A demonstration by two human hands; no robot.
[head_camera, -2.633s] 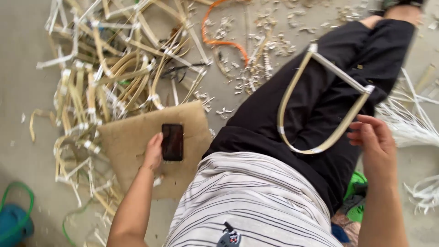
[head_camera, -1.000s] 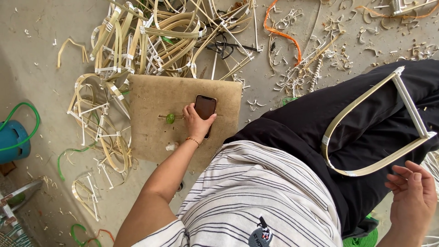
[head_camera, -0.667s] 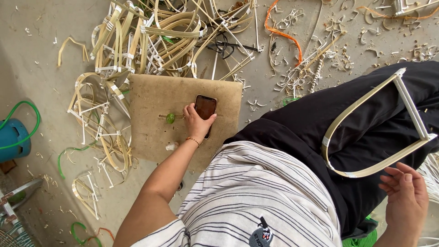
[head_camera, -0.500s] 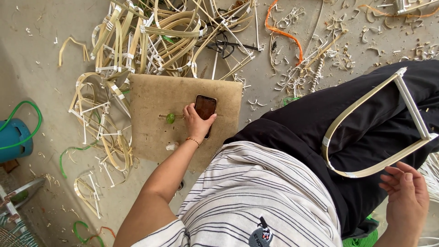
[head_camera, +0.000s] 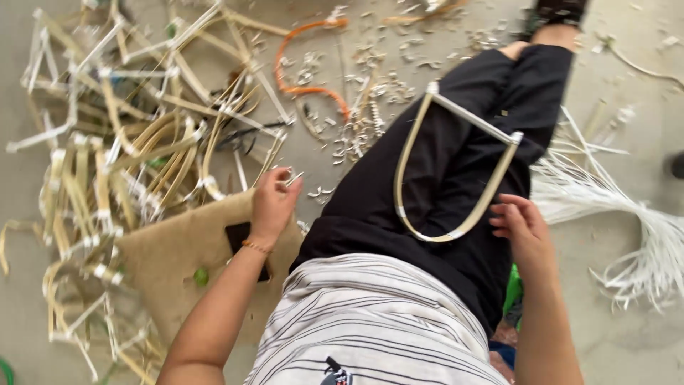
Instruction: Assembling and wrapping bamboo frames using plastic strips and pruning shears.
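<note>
So the left hand (head_camera: 274, 199) has come off the black phone (head_camera: 239, 235) on the tan fibre mat (head_camera: 178, 249), fingers loosely curled, holding nothing. Right hand (head_camera: 524, 228) open, fingertips touching the pale D-shaped cane frame (head_camera: 456, 171) resting on the lap.

Soft, even daylight fills the scene, bright without hard glare. Shadows are faint and diffuse under the pile of pale bent cane frames (head_camera: 121, 164) on the grey concrete floor (head_camera: 634, 64). Motion blur smears the whole view, strongest at the left edge and top corners. The bundle of white plastic strips (head_camera: 627, 228) looks slightly overexposed, its detail washed out.
</note>
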